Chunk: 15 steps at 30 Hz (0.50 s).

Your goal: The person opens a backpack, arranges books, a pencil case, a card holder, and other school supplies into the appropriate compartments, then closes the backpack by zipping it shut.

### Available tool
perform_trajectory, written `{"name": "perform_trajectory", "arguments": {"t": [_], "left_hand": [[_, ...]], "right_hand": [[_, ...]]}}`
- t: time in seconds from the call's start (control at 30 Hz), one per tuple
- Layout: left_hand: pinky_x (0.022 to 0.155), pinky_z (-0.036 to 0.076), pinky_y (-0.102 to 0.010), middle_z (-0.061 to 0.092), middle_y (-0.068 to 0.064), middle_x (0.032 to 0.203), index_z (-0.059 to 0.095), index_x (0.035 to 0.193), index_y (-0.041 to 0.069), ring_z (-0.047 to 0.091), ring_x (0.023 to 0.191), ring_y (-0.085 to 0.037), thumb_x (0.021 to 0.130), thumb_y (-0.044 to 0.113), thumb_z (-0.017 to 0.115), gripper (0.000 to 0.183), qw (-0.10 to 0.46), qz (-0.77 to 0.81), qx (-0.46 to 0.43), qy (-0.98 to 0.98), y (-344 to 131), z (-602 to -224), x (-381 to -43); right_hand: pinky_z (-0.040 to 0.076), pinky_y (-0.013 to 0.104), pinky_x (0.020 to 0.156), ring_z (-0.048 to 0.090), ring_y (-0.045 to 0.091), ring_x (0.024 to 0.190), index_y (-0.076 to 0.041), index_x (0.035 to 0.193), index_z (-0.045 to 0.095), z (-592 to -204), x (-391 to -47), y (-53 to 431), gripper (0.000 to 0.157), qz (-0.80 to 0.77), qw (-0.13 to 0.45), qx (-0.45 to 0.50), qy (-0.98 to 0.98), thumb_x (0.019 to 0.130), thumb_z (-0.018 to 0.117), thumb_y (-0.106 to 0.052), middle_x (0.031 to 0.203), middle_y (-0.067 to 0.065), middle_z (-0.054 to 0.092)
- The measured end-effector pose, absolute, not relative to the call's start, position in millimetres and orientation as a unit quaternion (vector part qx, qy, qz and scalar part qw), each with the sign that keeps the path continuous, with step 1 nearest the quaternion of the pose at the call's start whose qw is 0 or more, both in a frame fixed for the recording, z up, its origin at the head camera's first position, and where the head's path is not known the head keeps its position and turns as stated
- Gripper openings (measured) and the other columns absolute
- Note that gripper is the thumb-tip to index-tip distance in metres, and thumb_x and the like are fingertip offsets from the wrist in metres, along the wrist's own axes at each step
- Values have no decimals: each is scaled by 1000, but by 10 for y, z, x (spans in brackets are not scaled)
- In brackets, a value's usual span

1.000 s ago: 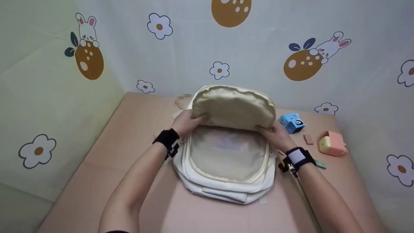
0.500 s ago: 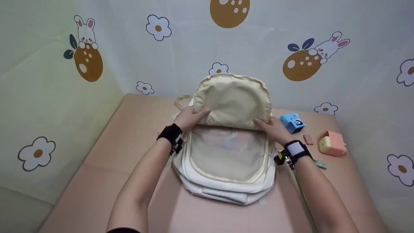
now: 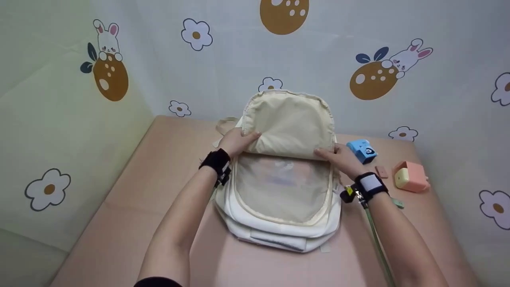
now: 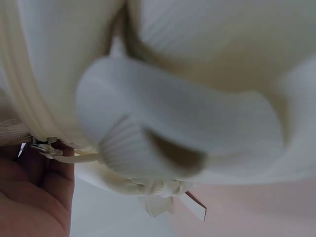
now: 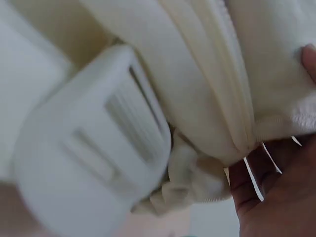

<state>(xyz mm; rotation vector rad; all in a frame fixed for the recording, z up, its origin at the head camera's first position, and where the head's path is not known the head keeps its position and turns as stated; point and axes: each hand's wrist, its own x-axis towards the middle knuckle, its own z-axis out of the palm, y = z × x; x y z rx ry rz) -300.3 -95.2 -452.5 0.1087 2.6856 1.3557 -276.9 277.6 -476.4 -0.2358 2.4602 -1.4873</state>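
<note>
A white and cream backpack (image 3: 275,231) lies on its back on the table in the head view. Its cream-lined front flap (image 3: 289,119) is folded up and away, baring a translucent mesh panel (image 3: 283,195) with blurred coloured shapes behind it. At the flap's left edge my left hand (image 3: 239,141) pinches the fabric, thumb on the lining. The right edge is pinched the same way by my right hand (image 3: 342,157). A metal zipper pull (image 4: 44,146) hangs beside the left fingers in the left wrist view. Close to the right wrist camera is a blurred white slotted buckle (image 5: 98,148).
Right of the backpack stand a blue toy-like box (image 3: 361,150) and a pink box with a cream front (image 3: 412,176). Between and below them lie a small pink block (image 3: 381,172) and a green block (image 3: 397,203). Patterned cloth walls (image 3: 223,63) border the pink table (image 3: 135,191).
Over the last second the flap has been raised and flattened, so its lining shows more fully. My left hand has shifted slightly up and right; both hands keep their hold.
</note>
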Motion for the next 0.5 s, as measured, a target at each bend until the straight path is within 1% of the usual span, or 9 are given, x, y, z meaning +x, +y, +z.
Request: {"name": "perform_trajectory", "arguments": {"t": [0.07, 0.1, 0.2, 0.27, 0.33, 0.4, 0.5], "left_hand": [[77, 48, -37, 65, -8, 88, 61, 82, 12, 60, 81, -24, 96, 60, 61, 50, 64, 448, 32, 891, -949, -4531, -3000], [79, 48, -37, 66, -10, 91, 62, 85, 11, 60, 83, -24, 96, 60, 61, 50, 66, 451, 29, 890, -949, -4535, -2998], [83, 49, -38, 68, -13, 96, 65, 92, 7, 62, 88, -26, 95, 57, 63, 51, 73, 472, 21, 878, -949, -4531, -2993], [85, 50, -38, 68, -13, 99, 67, 96, 4, 63, 89, -26, 95, 56, 64, 51, 74, 481, 19, 874, -953, -4515, -2991], [88, 50, -39, 69, -15, 103, 67, 101, 3, 63, 93, -27, 95, 55, 64, 52, 73, 482, 20, 873, -955, -4502, -2994], [89, 50, -40, 69, -16, 105, 67, 104, 1, 64, 95, -28, 96, 53, 64, 53, 72, 481, 23, 874, -952, -4495, -2995], [91, 50, -40, 68, -16, 106, 67, 106, 1, 63, 95, -28, 97, 53, 64, 53, 71, 477, 26, 875, -941, -4506, -2999]], "right_hand": [[45, 42, 101, 61, 26, 114, -3, 129, 64, -4750, -2753, 2885, 58, -525, 116, -92, 838, 94, 72, -48, 126, 13, 65], [44, 41, 101, 59, 24, 116, -5, 131, 65, -4737, -2745, 2962, 57, -525, 104, -92, 840, 94, 72, -48, 127, 12, 65], [42, 42, 102, 55, 25, 120, -9, 134, 64, -4675, -2733, 3208, 58, -513, 48, -48, 856, 95, 69, -52, 132, 11, 62], [42, 46, 102, 52, 29, 123, -9, 136, 61, -4652, -2744, 3363, 60, -474, -1, -4, 881, 97, 64, -54, 136, 13, 59], [42, 53, 102, 49, 36, 127, -7, 143, 55, -4664, -2775, 3484, 63, -420, -23, 32, 907, 99, 62, -52, 143, 19, 54], [40, 60, 105, 45, 44, 131, -2, 149, 46, -4721, -2828, 3571, 68, -369, -22, 49, 928, 100, 63, -45, 148, 26, 46], [32, 67, 109, 36, 54, 137, 6, 156, 28, -4835, -2912, 3643, 81, -303, 13, 48, 952, 98, 66, -35, 153, 36, 34]]}}
